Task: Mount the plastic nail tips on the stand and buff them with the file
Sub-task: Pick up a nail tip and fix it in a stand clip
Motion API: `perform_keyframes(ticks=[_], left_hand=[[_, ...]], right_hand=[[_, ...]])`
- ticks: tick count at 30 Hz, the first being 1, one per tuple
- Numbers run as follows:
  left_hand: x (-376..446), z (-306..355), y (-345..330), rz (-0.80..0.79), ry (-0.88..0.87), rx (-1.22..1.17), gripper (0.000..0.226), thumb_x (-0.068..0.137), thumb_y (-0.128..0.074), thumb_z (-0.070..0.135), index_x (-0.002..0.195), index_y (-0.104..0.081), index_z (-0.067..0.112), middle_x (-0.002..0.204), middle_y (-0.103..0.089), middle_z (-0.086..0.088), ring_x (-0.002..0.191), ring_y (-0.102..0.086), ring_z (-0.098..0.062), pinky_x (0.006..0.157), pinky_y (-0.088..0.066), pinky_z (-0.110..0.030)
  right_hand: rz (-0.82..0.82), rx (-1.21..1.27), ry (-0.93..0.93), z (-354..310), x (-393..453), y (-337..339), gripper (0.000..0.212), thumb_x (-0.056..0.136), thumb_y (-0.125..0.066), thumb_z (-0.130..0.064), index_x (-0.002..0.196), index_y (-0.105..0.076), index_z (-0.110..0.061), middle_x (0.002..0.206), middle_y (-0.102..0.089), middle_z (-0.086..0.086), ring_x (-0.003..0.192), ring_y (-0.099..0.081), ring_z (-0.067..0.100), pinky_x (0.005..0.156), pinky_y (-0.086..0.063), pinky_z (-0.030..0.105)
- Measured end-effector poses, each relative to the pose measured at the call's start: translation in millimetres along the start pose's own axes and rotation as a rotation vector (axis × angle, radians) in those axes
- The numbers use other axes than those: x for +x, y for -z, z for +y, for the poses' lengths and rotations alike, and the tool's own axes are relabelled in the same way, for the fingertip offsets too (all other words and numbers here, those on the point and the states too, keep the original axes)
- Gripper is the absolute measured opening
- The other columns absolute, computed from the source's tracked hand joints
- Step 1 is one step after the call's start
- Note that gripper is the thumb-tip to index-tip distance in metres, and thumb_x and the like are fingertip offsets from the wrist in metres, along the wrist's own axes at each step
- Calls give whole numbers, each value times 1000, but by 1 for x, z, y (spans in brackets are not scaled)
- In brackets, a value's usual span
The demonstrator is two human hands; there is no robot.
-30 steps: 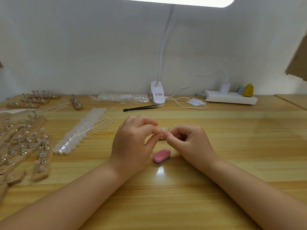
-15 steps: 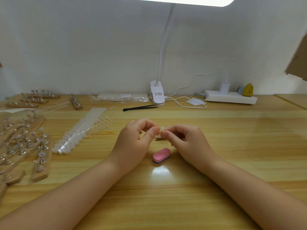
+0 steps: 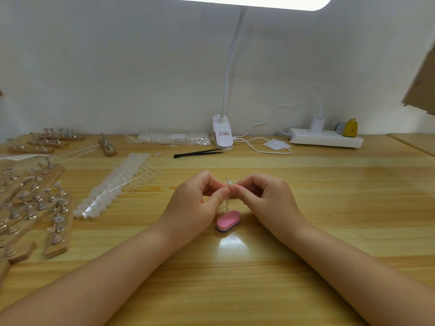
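Observation:
My left hand (image 3: 196,201) and my right hand (image 3: 266,198) meet at the middle of the table, fingertips together. Between them they pinch a clear strip of plastic nail tips (image 3: 227,184), which also hangs down below the fingers. A pink buffing file (image 3: 227,221) with a purple underside lies on the table just below the hands, untouched. Wooden stands with metal holders (image 3: 57,222) lie at the left. A long white sheet of nail tips (image 3: 117,184) lies left of the hands.
Black tweezers (image 3: 197,152) lie behind the hands. A white clip lamp (image 3: 222,135), its cable, a power strip (image 3: 326,137) and a bagged pack of tips (image 3: 174,138) line the back wall. More wooden stands (image 3: 47,141) sit at the back left.
Both hands have stayed together at the same spot, with small finger shifts on the clear strip. A length of the strip now shows hanging below the fingers.

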State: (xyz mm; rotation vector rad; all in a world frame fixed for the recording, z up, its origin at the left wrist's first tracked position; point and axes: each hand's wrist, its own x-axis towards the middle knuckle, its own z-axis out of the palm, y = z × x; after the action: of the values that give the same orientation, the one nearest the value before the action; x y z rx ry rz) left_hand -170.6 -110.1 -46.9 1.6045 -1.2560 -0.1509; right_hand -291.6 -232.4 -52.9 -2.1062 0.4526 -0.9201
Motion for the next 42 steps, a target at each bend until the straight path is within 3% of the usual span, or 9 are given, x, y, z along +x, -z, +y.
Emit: perform_keyframes(ticks=[5, 8, 13, 18, 21, 26, 31, 36, 42], left_hand=[[1, -2, 0, 66, -53, 138, 9, 89, -67, 16, 84, -60, 17, 78, -66, 6, 76, -63, -5, 68, -50, -27], [6, -8, 5, 178, -29, 364, 8, 92, -61, 18, 87, -56, 16, 76, -61, 7, 70, -59, -12, 62, -47, -31], [10, -18, 13, 251, 7, 726, 6, 93, -56, 22, 91, -58, 17, 83, -64, 1, 85, -58, -26, 83, -33, -35], [8, -12, 12, 294, -103, 638, 7, 90, -63, 18, 87, -59, 13, 100, -71, -2, 87, -63, -27, 81, -38, -36], [3, -4, 9, 261, -265, 538, 9, 85, -71, 12, 81, -63, 10, 82, -73, -2, 64, -65, -23, 65, -50, -38], [-3, 4, 2, 212, -403, 541, 7, 78, -72, 16, 74, -69, 12, 59, -65, 5, 48, -57, -15, 54, -41, -24], [-4, 2, 4, 243, -367, 521, 12, 81, -66, 23, 75, -69, 13, 62, -66, 2, 52, -62, -19, 43, -49, -35], [-5, 4, 3, 236, -393, 579, 9, 79, -66, 23, 74, -67, 15, 60, -62, 7, 45, -56, -14, 34, -43, -30], [-4, 0, 5, 174, -331, 404, 14, 83, -64, 28, 79, -70, 16, 74, -68, 10, 47, -55, -10, 45, -49, -35]], right_hand=[[2, -25, 23, 1, 0, -1, 16, 83, -71, -36, 79, -73, -20, 61, -64, -18, 56, -55, 2, 55, -38, 12], [14, -22, -3, 2, 1, -1, 19, 87, -68, -37, 76, -72, -21, 54, -57, -21, 52, -49, 0, 53, -35, 11], [-5, -20, -18, 0, 0, 0, 21, 89, -65, -35, 71, -67, -25, 53, -55, -20, 51, -48, 0, 53, -36, 12], [-20, 7, -12, -4, -1, 0, 22, 90, -64, -34, 70, -67, -24, 52, -55, -17, 51, -48, 0, 53, -36, 13], [-63, 52, 9, -6, -2, 0, 18, 90, -65, -29, 75, -72, -22, 55, -58, -17, 54, -49, 0, 56, -39, 14], [-100, 74, 42, -9, -5, 0, 11, 90, -65, -17, 91, -76, -19, 72, -71, -3, 69, -63, 18, 65, -49, 30], [-96, 75, 23, -8, -5, 0, 11, 89, -67, -23, 91, -77, -19, 65, -68, -5, 63, -60, 15, 60, -47, 28], [-110, 59, -7, -10, -5, 1, 22, 89, -66, -32, 76, -73, -16, 62, -66, 4, 53, -52, 5, 55, -46, 31], [-140, 61, -17, -13, -6, 3, 24, 90, -62, -33, 78, -72, -15, 66, -68, 2, 50, -53, 2, 55, -42, 20]])
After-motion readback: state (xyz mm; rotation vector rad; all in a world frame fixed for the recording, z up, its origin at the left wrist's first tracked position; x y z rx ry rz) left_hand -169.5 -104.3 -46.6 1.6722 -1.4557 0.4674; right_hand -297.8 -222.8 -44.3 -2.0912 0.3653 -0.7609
